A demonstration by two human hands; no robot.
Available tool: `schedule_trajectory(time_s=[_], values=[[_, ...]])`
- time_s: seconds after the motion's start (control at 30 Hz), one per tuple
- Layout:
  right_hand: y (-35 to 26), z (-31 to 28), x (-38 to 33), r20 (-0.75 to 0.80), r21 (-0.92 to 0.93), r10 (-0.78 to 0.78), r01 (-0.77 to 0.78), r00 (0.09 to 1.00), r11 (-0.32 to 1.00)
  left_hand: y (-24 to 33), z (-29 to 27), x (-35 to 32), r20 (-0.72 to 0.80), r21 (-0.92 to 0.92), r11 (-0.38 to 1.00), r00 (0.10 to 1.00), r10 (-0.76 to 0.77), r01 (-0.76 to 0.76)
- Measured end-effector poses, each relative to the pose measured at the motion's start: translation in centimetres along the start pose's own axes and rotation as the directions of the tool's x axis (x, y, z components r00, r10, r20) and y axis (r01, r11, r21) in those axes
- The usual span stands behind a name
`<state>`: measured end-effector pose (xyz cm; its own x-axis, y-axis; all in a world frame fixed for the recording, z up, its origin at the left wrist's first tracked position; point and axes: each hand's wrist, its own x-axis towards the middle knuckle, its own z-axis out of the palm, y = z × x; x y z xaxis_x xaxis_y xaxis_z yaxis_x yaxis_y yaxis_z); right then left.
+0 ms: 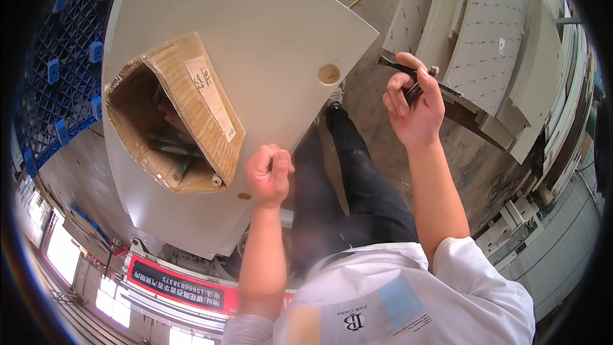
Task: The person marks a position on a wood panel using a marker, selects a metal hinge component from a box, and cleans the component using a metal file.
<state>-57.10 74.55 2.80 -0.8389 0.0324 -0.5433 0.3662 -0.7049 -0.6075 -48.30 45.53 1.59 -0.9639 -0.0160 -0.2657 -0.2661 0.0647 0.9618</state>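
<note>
The right hand (415, 103) grips a dark tool (391, 63). The left hand (268, 174), fisted, is near the open box (220, 131) on the surface (274, 38). Boards (488, 38) lie far right, a blue pallet (67, 38) far left.

Handwritten label (211, 99) on carton (191, 108), lettered sign (175, 286), printed shirt (408, 306)

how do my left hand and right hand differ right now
The left hand is curled into a fist with nothing seen sticking out of it, while the right hand grips a dark, slender tool. The left hand appears beside the cardboard box; the right hand appears past the pale panel's edge. Both hands are bare.
</note>
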Motion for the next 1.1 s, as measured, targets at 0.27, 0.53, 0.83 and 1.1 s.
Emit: schedule_trajectory(time_s=[0.27,0.53,0.83,1.1], values=[[-0.5,0.9,-0.5,-0.059,-0.199,-0.046,0.033,0.997,0.979,0.2,0.2,0.1,-0.010,-0.005,1.000,1.000,-0.007,0.007],[-1.2,2.7,-1.3,0.021,-0.551,0.169,-0.130,0.985,0.825,0.6,0.5,0.1,-0.038,0.042,0.995,0.995,-0.091,0.093],[-2.9,4.1,-4.0,0.200,-0.623,0.485,-0.271,0.851,0.733,8.5,6.5,3.5,0.220,0.077,0.992,0.968,-0.118,0.103],[-2.4,4.1,-4.3,0.131,-0.809,0.374,-0.119,0.918,0.576,5.9,5.8,3.2,0.307,0.054,0.931,0.881,-0.359,0.360]])
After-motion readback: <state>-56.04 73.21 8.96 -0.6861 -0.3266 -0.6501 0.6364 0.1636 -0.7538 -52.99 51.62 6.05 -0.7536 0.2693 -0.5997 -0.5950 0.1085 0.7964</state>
